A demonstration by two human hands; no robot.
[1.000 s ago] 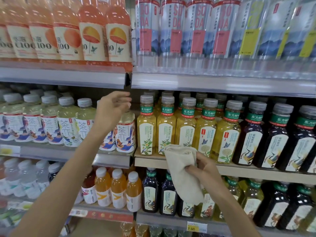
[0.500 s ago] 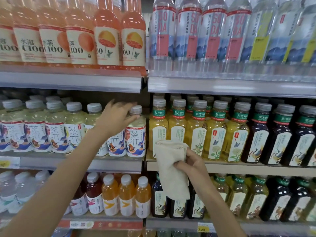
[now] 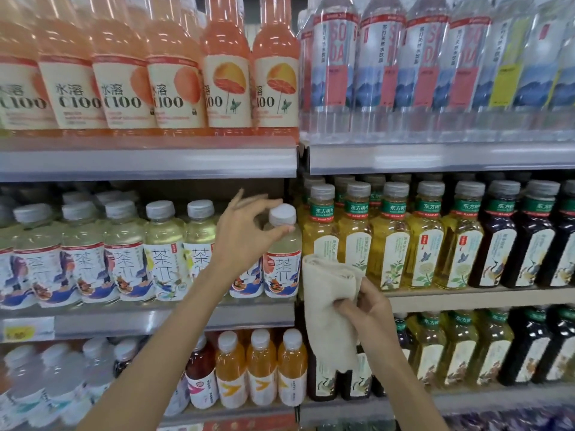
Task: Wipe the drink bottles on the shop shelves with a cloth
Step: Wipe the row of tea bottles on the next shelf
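1. Upper left of the frame: pink-orange bottles [image 3: 124,88] with cream "C100" labels stand in a row on the top shelf [image 3: 149,163].
2. Middle left: pale green tea bottles [image 3: 124,244] with white caps and illustrated labels are packed shoulder to shoulder, with more rows behind. A yellow price tag [image 3: 18,332] sits on the rail at far left, too blurred to read.
3. Lower left: clear water bottles [image 3: 56,377], blurred. To their right stand three orange juice bottles [image 3: 261,368] with white caps.
4. Centre: the left hand [image 3: 245,237] reaches up from the lower left, and its forearm hides parts of two tea labels. The thumb lies across the neck just under the cap and the fingers curl behind it, so the hand grips the bottle at its top.
5. Centre: the gripped tea bottle [image 3: 281,269] is last at the right end of its row, beside the divide between shelf bays. It has a ribbed white cap [image 3: 282,214], pale liquid and a white label with red and blue artwork. Whether its base is off the shelf cannot be told.
6. Just right of centre: a cream cloth [image 3: 326,300], folded and hanging, is bunched in the closed fingers of the right hand [image 3: 370,309]. It hangs just beside the gripped bottle and covers bottles on the lower shelf.
7. Middle right: yellow tea bottles [image 3: 389,244] with green neck bands, then dark bottles [image 3: 513,244].
8. Upper right: clear soda bottles [image 3: 420,73] with blue and pink labels.
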